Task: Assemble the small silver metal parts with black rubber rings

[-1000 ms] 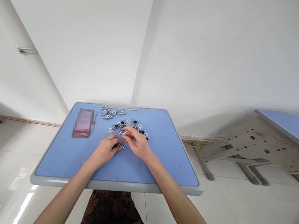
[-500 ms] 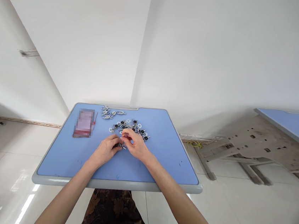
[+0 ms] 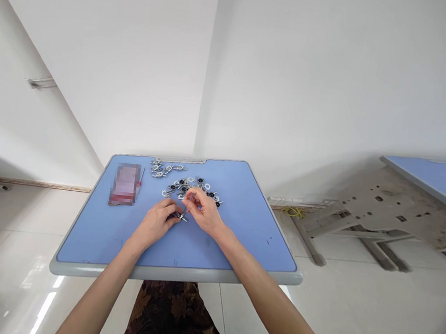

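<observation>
My left hand (image 3: 158,221) rests on the blue table, its thumb and fingers closed on a small metal fitting (image 3: 184,219) whose pin pokes out to the right. Most of that fitting is hidden under the fingertips. Just above it, my right hand (image 3: 204,211) pinches what looks like a small screwdriver (image 3: 184,211), its thin shaft pointing down at the fitting. The handle is mostly covered by my fingers. Right behind my hands lies a loose pile of metal fittings (image 3: 181,183) with black round parts and flat silver plates.
Several similar fittings (image 3: 159,174) lie near the table's back edge. On the left is a blurred flat rectangular item (image 3: 125,183), with a thin red-ended tool (image 3: 141,177) beside it. The table (image 3: 214,254) stands by a white wall; another table (image 3: 436,181) is at right.
My right hand has risen slightly from the fitting, and the thin shaft under its fingers now shows. My left hand keeps its place. The view has shifted a little.
</observation>
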`<state>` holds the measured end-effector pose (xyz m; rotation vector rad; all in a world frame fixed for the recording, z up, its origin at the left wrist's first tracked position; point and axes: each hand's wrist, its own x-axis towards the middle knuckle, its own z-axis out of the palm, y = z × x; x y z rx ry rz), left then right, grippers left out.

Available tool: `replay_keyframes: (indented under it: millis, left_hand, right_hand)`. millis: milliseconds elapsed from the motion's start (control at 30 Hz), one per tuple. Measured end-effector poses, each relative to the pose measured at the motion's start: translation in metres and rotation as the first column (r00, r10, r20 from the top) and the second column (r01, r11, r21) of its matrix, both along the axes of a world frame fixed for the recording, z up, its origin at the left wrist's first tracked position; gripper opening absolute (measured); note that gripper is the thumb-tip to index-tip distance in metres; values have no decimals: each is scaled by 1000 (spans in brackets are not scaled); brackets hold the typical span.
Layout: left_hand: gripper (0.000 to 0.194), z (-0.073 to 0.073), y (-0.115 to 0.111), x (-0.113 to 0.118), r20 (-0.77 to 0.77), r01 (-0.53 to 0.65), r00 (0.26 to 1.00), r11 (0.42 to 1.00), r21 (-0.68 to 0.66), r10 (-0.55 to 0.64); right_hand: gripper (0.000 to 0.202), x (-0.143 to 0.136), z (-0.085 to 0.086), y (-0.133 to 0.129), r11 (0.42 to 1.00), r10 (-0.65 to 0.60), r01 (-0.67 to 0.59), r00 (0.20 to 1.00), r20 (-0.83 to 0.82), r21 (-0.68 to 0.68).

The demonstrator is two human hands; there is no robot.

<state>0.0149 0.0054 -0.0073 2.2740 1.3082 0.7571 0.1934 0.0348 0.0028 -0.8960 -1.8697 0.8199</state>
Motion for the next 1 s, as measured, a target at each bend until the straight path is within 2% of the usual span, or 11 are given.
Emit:
replay_keyframes:
  millis: [167, 267, 467, 867, 1000]
  left_hand:
    - [13, -3, 3, -2, -12, 11, 1000, 1000, -4, -11]
    - [15, -3, 4, -3, -1, 31, 1000, 999, 12, -31]
    - [16, -3, 6, -7, 15, 155, 988, 988, -10, -155]
    - [18, -5, 3, -6, -131, 135, 984, 988, 80, -124]
    - [19, -11, 6, -5, -90, 124, 989, 989, 76, -117]
  right_hand:
    - [14, 1, 2, 0, 996, 50, -53, 998, -49, -71]
    - [16, 0, 1, 0, 997, 55, -57, 998, -29, -52]
    - [15, -1, 1, 0, 999, 33, -33, 999, 6, -5]
    - [16, -6, 2, -4, 997, -50, 50, 999, -6, 50]
    - [15, -7, 3, -1, 997, -50, 49, 998, 29, 53]
